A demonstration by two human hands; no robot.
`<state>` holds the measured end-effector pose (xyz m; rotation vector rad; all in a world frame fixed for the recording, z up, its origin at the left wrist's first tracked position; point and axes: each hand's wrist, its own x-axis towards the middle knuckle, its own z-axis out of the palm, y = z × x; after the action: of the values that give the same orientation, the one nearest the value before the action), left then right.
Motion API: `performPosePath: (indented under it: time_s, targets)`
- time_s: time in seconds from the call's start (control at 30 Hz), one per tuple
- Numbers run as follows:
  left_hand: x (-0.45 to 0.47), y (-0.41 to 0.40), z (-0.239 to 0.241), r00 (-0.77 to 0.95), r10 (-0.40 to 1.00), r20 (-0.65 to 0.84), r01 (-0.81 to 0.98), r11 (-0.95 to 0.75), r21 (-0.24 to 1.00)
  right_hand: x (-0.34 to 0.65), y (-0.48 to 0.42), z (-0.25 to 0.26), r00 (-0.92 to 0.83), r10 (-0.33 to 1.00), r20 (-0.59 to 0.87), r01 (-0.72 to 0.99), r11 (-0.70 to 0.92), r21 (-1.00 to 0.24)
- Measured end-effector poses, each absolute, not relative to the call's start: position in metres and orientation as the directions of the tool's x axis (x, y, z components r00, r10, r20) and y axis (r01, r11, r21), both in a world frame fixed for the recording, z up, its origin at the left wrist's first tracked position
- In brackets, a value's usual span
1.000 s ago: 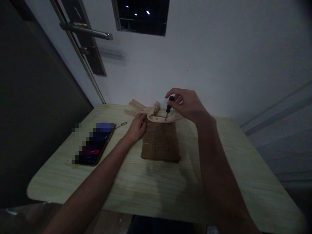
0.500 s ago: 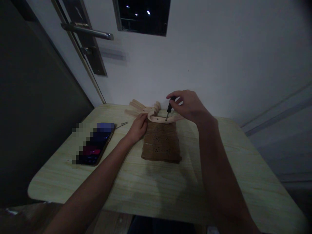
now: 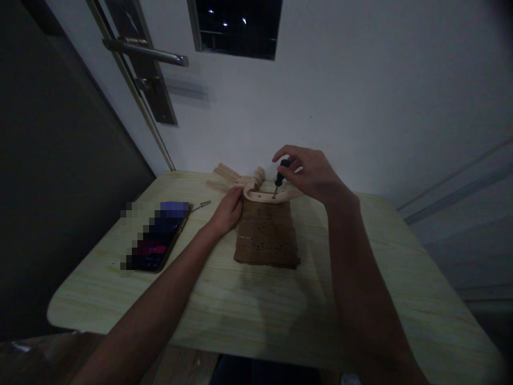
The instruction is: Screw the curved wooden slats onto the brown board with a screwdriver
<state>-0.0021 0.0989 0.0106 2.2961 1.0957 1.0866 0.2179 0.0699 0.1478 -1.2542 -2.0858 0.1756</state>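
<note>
My right hand [image 3: 306, 170] pinches the black handle of a small screwdriver [image 3: 282, 170]. The screwdriver leans a little, its metal tip at a hole in a pale, curved wooden piece [image 3: 260, 197]. That piece lies across the far end of a brown, layered block [image 3: 266, 230], perhaps cardboard, whose top is pitted with small holes. My left hand [image 3: 229, 209] is closed at the left end of the wooden piece, by the block's corner; its fingertips are partly hidden. More pale wooden parts [image 3: 227, 172] lie just beyond my left hand.
On the left of the light wood-grain table [image 3: 256, 315] lies a phone [image 3: 158, 240] with its screen lit. A thin metal tool [image 3: 201, 205] rests by its top corner. Behind the table stands a white door [image 3: 340, 85] with a metal handle [image 3: 152, 52].
The view has shifted very slightly. My right index finger has lifted and straightened a little at the screwdriver's handle; the wooden piece and my left hand stay in place.
</note>
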Motion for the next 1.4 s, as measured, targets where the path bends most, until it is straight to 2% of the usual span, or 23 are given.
performPosePath:
  time_s: [0.4,0.7,1.07,1.4]
  targets:
    - [-0.003,0.0988,0.0099,0.375,0.797,0.473,0.477,-0.603,0.639,0.2234,0.0737,0.1407,-0.263,0.817,0.513,0.767,0.499,-0.402]
    - [-0.0008,0.0957,0.014,0.375,0.813,0.445,0.471,-0.581,0.664,0.2212,0.0679,0.1468,-0.29,0.826,0.483,0.717,0.522,-0.462]
    - [-0.0002,0.099,0.01,0.347,0.852,0.392,0.449,-0.518,0.728,0.222,0.0707,0.1463,-0.297,0.824,0.482,0.727,0.522,-0.445]
    - [0.0016,0.1008,0.0091,0.358,0.841,0.406,0.439,-0.536,0.722,0.2199,0.0708,0.1486,-0.268,0.817,0.511,0.745,0.512,-0.428]
